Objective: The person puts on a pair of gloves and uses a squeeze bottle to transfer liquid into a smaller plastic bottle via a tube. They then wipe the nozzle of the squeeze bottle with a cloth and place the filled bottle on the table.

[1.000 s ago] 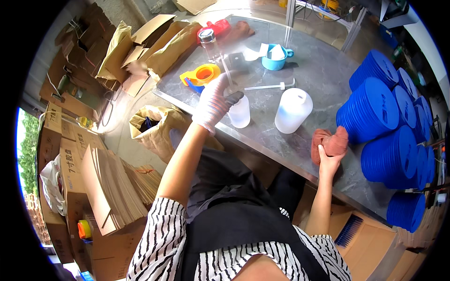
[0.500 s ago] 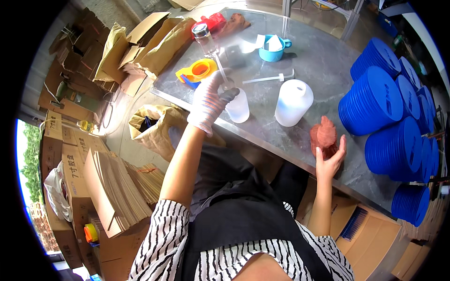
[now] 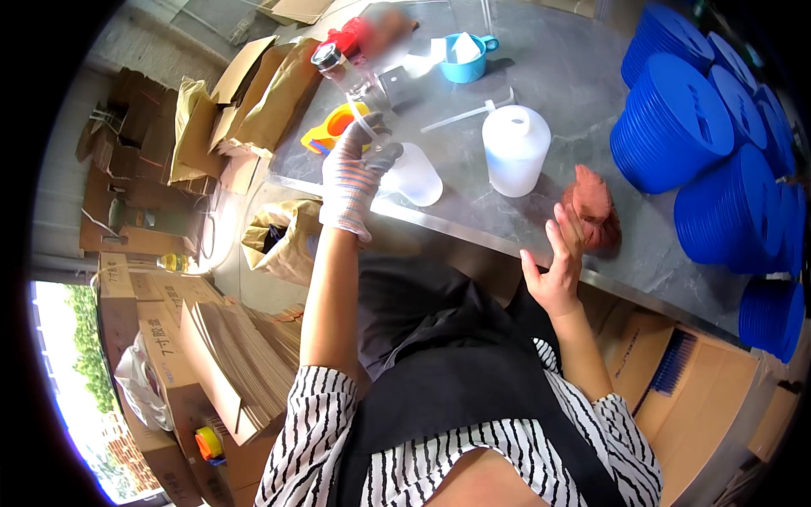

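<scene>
My left hand (image 3: 353, 173), in a grey-striped work glove, is closed at the top of a translucent white squeeze bottle (image 3: 416, 177). A pale thin spout (image 3: 358, 117) sticks up past its fingers. A second white bottle (image 3: 516, 156), with an open round mouth, stands upright to the right. Behind it a white cap with a long bent tube (image 3: 470, 113) lies on the table. My bare right hand (image 3: 557, 266) is open, fingers spread, at the near table edge beside a crumpled reddish-brown cloth (image 3: 593, 207). It grips nothing.
Stacks of blue ribbed discs (image 3: 672, 127) line the table's right side. At the back are a turquoise cup (image 3: 465, 68) with white pieces, a glass jar (image 3: 338, 72) and an orange-yellow tape dispenser (image 3: 325, 135). Flat cardboard (image 3: 228, 363) and boxes stand at left.
My right hand has drawn back left from the cloth, its fingers now spread. The left hand still holds the bottle, which leans more. The whole view has shifted slightly.
</scene>
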`<action>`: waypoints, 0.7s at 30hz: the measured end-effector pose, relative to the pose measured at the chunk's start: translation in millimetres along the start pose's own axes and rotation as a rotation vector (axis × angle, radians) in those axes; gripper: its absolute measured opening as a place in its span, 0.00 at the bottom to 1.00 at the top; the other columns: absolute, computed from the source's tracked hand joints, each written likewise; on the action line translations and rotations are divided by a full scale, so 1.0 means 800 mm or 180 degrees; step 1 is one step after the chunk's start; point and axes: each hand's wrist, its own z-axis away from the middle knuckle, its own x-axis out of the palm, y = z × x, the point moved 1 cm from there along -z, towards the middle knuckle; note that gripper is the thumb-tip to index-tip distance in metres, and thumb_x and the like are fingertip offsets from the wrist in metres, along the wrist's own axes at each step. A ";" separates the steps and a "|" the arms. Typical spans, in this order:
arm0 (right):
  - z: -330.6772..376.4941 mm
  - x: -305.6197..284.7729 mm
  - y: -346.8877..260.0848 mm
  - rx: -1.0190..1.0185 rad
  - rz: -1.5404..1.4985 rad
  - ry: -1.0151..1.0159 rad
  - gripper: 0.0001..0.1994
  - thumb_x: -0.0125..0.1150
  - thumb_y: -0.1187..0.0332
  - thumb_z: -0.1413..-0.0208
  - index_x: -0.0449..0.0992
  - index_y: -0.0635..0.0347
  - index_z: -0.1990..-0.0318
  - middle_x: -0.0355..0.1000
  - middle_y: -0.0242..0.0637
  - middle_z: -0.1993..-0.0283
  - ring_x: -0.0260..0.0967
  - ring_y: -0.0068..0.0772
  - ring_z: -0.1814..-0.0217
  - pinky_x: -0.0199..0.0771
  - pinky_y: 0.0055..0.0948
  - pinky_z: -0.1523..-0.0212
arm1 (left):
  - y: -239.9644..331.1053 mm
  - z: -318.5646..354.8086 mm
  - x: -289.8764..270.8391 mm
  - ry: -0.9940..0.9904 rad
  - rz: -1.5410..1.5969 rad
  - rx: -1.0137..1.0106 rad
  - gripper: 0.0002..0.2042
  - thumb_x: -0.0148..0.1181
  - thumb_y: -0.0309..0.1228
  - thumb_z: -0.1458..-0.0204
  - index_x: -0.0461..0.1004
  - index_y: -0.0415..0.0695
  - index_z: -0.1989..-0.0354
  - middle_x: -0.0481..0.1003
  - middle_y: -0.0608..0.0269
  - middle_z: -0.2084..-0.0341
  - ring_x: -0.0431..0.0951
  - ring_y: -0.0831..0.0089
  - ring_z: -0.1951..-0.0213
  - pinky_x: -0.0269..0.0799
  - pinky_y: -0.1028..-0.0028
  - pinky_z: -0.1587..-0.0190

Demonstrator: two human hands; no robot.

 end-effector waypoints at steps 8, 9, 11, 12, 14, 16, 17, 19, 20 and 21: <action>0.012 0.004 -0.001 0.0196 -0.0162 -0.0034 0.34 0.66 0.72 0.52 0.60 0.57 0.36 0.57 0.50 0.31 0.54 0.62 0.31 0.56 0.55 0.34 | 0.002 0.014 -0.001 -0.0042 0.0199 0.0173 0.27 0.67 0.16 0.54 0.71 0.43 0.43 0.76 0.65 0.54 0.73 0.74 0.52 0.71 0.73 0.46; 0.012 0.003 -0.002 0.0200 -0.0175 -0.0048 0.34 0.66 0.73 0.52 0.60 0.57 0.36 0.57 0.50 0.31 0.54 0.62 0.31 0.56 0.55 0.34 | 0.005 0.014 0.000 -0.0029 0.0251 0.0169 0.27 0.67 0.15 0.54 0.70 0.43 0.43 0.76 0.65 0.54 0.73 0.74 0.52 0.71 0.73 0.46; 0.014 0.002 -0.003 0.0238 -0.0213 -0.0080 0.34 0.66 0.74 0.53 0.60 0.57 0.36 0.57 0.49 0.32 0.54 0.61 0.31 0.56 0.54 0.34 | 0.006 0.013 0.003 0.0009 0.0032 0.0182 0.27 0.66 0.15 0.54 0.70 0.43 0.43 0.75 0.65 0.54 0.73 0.74 0.52 0.70 0.73 0.46; 0.015 0.003 -0.002 0.0233 -0.0216 -0.0093 0.34 0.66 0.74 0.53 0.61 0.57 0.36 0.57 0.49 0.32 0.54 0.61 0.30 0.56 0.53 0.34 | 0.006 0.014 0.003 0.0041 -0.0076 0.0198 0.27 0.66 0.14 0.53 0.70 0.43 0.43 0.75 0.64 0.54 0.73 0.74 0.52 0.70 0.73 0.46; 0.016 0.005 -0.003 0.0246 -0.0217 -0.0074 0.34 0.66 0.74 0.53 0.61 0.57 0.36 0.57 0.49 0.32 0.54 0.60 0.30 0.57 0.53 0.34 | 0.004 0.014 0.000 0.0020 -0.0059 0.0219 0.27 0.66 0.14 0.54 0.71 0.43 0.43 0.75 0.64 0.54 0.73 0.74 0.52 0.71 0.74 0.46; 0.017 0.004 -0.001 0.0249 -0.0214 -0.0060 0.34 0.66 0.74 0.53 0.61 0.57 0.36 0.57 0.48 0.32 0.54 0.60 0.30 0.57 0.53 0.34 | 0.004 0.012 0.001 0.0008 0.0030 0.0237 0.27 0.66 0.14 0.54 0.71 0.44 0.43 0.75 0.64 0.54 0.73 0.74 0.53 0.71 0.74 0.47; 0.017 0.004 -0.001 0.0253 -0.0214 -0.0055 0.34 0.66 0.74 0.53 0.61 0.57 0.36 0.57 0.48 0.32 0.55 0.60 0.30 0.57 0.53 0.34 | 0.006 0.013 0.001 0.0011 0.0133 0.0178 0.27 0.66 0.14 0.54 0.71 0.44 0.43 0.75 0.65 0.54 0.73 0.74 0.53 0.72 0.74 0.48; 0.017 0.003 0.001 0.0252 -0.0219 -0.0064 0.34 0.66 0.74 0.53 0.61 0.57 0.36 0.58 0.48 0.32 0.55 0.59 0.30 0.57 0.52 0.34 | 0.012 0.014 0.001 -0.0017 0.0066 0.0239 0.27 0.66 0.14 0.53 0.71 0.44 0.43 0.75 0.64 0.54 0.73 0.74 0.53 0.72 0.74 0.49; 0.017 0.002 0.001 0.0261 -0.0221 -0.0060 0.34 0.66 0.74 0.53 0.61 0.57 0.36 0.58 0.48 0.32 0.55 0.59 0.30 0.57 0.52 0.34 | 0.017 0.013 0.001 -0.0032 0.0034 0.0270 0.27 0.66 0.14 0.53 0.71 0.44 0.43 0.75 0.64 0.54 0.73 0.74 0.53 0.72 0.74 0.49; 0.017 0.002 0.000 0.0266 -0.0236 -0.0060 0.34 0.66 0.75 0.54 0.61 0.57 0.36 0.58 0.48 0.32 0.55 0.59 0.30 0.57 0.52 0.34 | 0.027 0.014 0.000 0.0005 -0.0038 0.0185 0.26 0.67 0.16 0.54 0.71 0.44 0.43 0.75 0.64 0.56 0.73 0.75 0.54 0.72 0.75 0.50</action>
